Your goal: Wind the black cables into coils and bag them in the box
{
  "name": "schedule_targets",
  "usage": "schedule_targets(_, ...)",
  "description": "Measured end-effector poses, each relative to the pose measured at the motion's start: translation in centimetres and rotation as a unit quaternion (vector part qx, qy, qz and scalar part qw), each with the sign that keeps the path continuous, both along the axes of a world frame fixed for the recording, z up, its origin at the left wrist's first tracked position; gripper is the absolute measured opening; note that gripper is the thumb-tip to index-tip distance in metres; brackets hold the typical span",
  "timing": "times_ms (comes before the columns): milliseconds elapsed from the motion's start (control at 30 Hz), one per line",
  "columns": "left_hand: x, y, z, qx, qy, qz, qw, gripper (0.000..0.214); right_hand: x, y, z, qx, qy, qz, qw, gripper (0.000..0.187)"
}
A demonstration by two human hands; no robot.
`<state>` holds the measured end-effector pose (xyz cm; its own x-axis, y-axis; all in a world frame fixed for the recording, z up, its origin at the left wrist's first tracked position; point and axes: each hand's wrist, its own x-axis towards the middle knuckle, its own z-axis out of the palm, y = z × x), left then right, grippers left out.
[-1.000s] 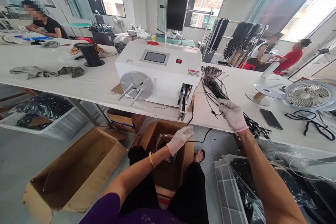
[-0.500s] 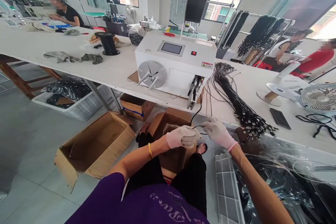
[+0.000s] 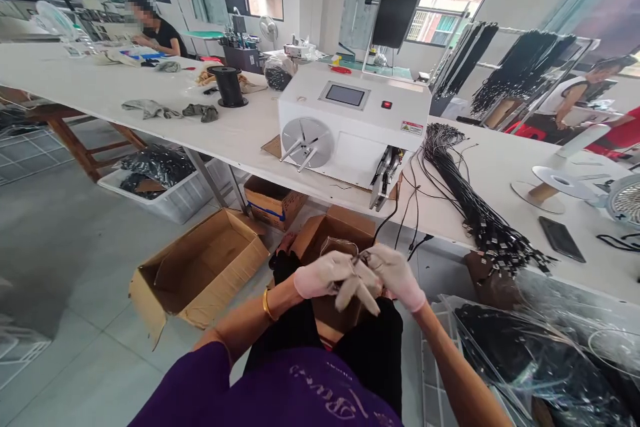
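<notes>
My left hand (image 3: 327, 275), in a pale work glove, pinches a short dark piece of black cable (image 3: 356, 259) over my lap, with some of its fingers stretched out below. Against it, my gloved right hand (image 3: 393, 270) is closed on the same cable; most of the cable is hidden by the fingers. Just beyond the hands, several thin cables with black plugs (image 3: 413, 249) hang over the table's front edge. A white winding machine (image 3: 357, 153) with a screen and a round metal disc stands on the table ahead.
A bundle of black cables (image 3: 465, 193) lies right of the machine, near a phone (image 3: 561, 239). An open cardboard box (image 3: 200, 267) stands on the floor at left, another box (image 3: 307, 237) between my feet. Plastic-wrapped goods (image 3: 525, 347) fill a crate at right.
My hands have come together from a small gap, and the cable stretch between them is now mostly covered. Plugs now show hanging at the table edge. The view has shifted left.
</notes>
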<state>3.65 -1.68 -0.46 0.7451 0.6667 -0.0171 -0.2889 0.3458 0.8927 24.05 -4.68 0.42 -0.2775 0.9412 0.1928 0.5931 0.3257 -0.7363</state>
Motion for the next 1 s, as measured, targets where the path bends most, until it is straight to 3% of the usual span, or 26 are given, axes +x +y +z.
schedule_targets(67,-0.6,0.2,0.5,0.025,-0.056,0.069,0.996,0.059,-0.5,-0.5,-1.2,-0.051,-0.051,0.076,0.995,0.024)
schedule_targets(133,-0.9,0.7,0.5,0.066,-0.040,0.117,0.990,0.052,-0.6,-1.2,-1.2,-0.083,-0.083,0.115,0.986,0.024)
schedule_targets(167,-0.9,0.9,0.2,0.082,-0.005,0.101,0.991,0.049,-0.5,-1.4,-0.7,-0.086,-0.078,0.111,0.987,0.024)
schedule_targets(233,-0.7,0.5,-0.7,0.084,0.057,0.001,0.995,0.048,-0.1,-1.5,0.3,-0.076,-0.037,0.085,0.993,0.025)
schedule_targets(300,-0.4,-0.3,-1.2,0.041,0.049,-0.087,0.994,0.058,0.0,-1.2,0.6,-0.061,0.006,0.077,0.995,0.028)
schedule_targets(333,-0.4,-0.5,-1.2,0.021,0.023,-0.089,0.996,0.063,-0.1,-1.0,0.4,-0.056,0.011,0.082,0.995,0.030)
schedule_targets(433,-0.6,0.3,-0.6,0.014,-0.052,0.051,0.997,0.068,-0.9,-0.3,-0.4,-0.056,-0.042,0.113,0.991,0.031)
schedule_targets(500,-0.8,1.6,-0.5,0.055,-0.033,0.133,0.989,0.064,-1.1,0.6,-0.2,-0.069,-0.067,0.107,0.990,0.026)
schedule_targets(533,-1.0,2.1,-0.7,0.072,-0.003,0.139,0.988,0.063,-1.0,1.2,0.1,-0.075,-0.059,0.096,0.991,0.025)
schedule_targets(600,-1.3,2.4,-1.5,0.078,0.066,0.074,0.992,0.058,-0.7,2.3,0.2,-0.088,-0.017,0.070,0.994,0.023)
schedule_targets(700,-2.1,1.5,-2.2,0.009,0.046,-0.022,0.999,0.052,-0.4,2.8,-2.1,-0.153,0.059,0.068,0.984,0.028)
schedule_targets(733,-2.4,1.2,-2.1,-0.018,0.000,-0.005,1.000,0.053,-0.5,2.5,-3.2,-0.182,0.070,0.074,0.978,0.032)
schedule_targets(800,-2.8,1.4,-1.6,-0.044,-0.089,0.093,0.991,0.055,-1.0,1.7,-5.1,-0.204,0.048,0.093,0.973,0.035)
schedule_targets(900,-2.6,3.3,-0.9,0.032,-0.077,0.185,0.979,0.054,-1.7,1.3,-4.4,-0.095,-0.133,0.126,0.978,0.028)
schedule_targets(1000,-1.4,4.8,-1.4,0.162,0.095,0.125,0.974,0.040,-1.8,2.6,-0.3,0.064,-0.351,0.125,0.926,0.019)
